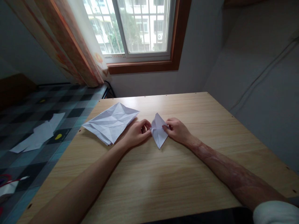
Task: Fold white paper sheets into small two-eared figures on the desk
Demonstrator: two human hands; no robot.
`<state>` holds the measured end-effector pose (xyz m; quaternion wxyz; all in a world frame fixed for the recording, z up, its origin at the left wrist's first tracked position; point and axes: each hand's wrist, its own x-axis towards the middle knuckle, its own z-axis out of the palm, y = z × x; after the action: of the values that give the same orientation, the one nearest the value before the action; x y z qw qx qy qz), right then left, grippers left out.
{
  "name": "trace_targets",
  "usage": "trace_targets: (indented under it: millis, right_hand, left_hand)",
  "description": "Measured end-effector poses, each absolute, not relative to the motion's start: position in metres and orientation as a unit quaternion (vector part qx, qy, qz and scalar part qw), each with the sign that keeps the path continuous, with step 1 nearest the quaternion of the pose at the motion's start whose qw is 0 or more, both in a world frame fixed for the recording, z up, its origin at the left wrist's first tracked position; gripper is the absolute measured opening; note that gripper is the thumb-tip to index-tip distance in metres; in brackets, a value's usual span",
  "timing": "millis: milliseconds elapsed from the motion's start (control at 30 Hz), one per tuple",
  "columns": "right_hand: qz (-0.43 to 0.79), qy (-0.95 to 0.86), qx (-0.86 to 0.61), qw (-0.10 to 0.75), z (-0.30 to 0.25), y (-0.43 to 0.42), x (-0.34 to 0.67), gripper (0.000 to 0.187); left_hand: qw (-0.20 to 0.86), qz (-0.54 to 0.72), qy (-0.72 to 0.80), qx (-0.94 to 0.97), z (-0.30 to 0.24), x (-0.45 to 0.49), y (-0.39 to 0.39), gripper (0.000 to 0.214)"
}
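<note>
Paper diamond [158,135] was already folded small — left grip [136,133] and right grip [177,131] pinched its sides — creased sheets [113,120] lay open nearby.

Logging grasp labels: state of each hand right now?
Left hand: closed, pinching the folded paper at its left corner.
Right hand: closed, pinching its right corner.

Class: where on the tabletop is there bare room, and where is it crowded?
Bare tabletop lies between the left forearm and right forearm, and beyond the right forearm toward the right wall. Crowded: around the folded paper, where the left hand and right hand flank it, with creased sheets beside the left hand.
</note>
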<state>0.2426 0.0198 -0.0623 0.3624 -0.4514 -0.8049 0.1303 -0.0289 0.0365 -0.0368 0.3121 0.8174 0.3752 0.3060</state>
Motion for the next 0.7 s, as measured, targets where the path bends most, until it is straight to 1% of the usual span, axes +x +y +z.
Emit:
trace_targets:
  millis: [133, 200, 233, 267, 333, 367, 467, 600, 700]
  right_hand:
    - [0.146, -0.805, -0.442, 0.368, -0.061, 0.019, 0.242, 0.043]
    - [0.157, -0.810, -0.431, 0.365, -0.058, 0.017, 0.242, 0.040]
    - [0.161, -0.814, -0.424, 0.362, -0.057, 0.016, 0.242, 0.036]
    - [0.165, -0.818, -0.417, 0.360, -0.056, 0.015, 0.242, 0.032]
    - [0.176, -0.827, -0.400, 0.355, -0.053, 0.014, 0.244, 0.025]
    - [0.185, -0.832, -0.389, 0.351, -0.052, 0.014, 0.245, 0.025]
    - [0.226, -0.843, -0.346, 0.345, -0.049, 0.015, 0.249, 0.029]
    - [0.264, -0.848, -0.311, 0.337, -0.045, 0.015, 0.250, 0.032]
    - [0.257, -0.852, -0.317, 0.328, -0.042, 0.013, 0.249, 0.023]
  left_hand:
    - [0.328, 0.310, 0.392, 0.802, -0.043, -0.028, 0.039, 0.031]
    - [0.319, 0.317, 0.395, 0.801, -0.045, -0.027, 0.040, 0.039]
    - [0.309, 0.318, 0.395, 0.805, -0.046, -0.027, 0.041, 0.039]
    - [0.298, 0.315, 0.392, 0.811, -0.046, -0.027, 0.041, 0.035]
    - [0.272, 0.306, 0.384, 0.827, -0.047, -0.027, 0.042, 0.020]
    - [0.259, 0.303, 0.384, 0.833, -0.047, -0.027, 0.043, 0.017]
    - [0.231, 0.312, 0.404, 0.828, -0.046, -0.028, 0.043, 0.022]
    - [0.221, 0.318, 0.422, 0.820, -0.046, -0.028, 0.043, 0.023]
    - [0.216, 0.315, 0.424, 0.821, -0.045, -0.028, 0.042, 0.022]
